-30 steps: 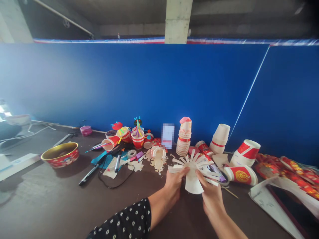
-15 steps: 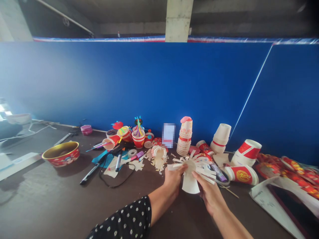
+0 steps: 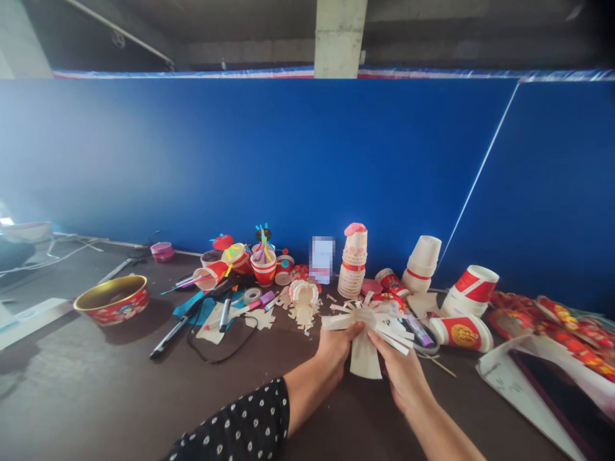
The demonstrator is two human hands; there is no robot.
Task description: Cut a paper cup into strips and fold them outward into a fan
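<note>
One slit paper cup [image 3: 364, 358] held between left hand [image 3: 336, 351] and right hand [image 3: 401, 374], above the table [image 3: 96, 390].
We read its long strip running straight down toward us between the hands, other strips fanned around the base. Fingers on both hands are closed on the strips, nearly meeting at the base; neither hand clearly nearer. A red-and-white paper cup [image 3: 461, 334] lies on its side just right.

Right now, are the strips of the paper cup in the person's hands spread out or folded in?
Spread out: the strips of the cut paper cup fan outward around its base, which is held between the left hand and the right hand.
</note>
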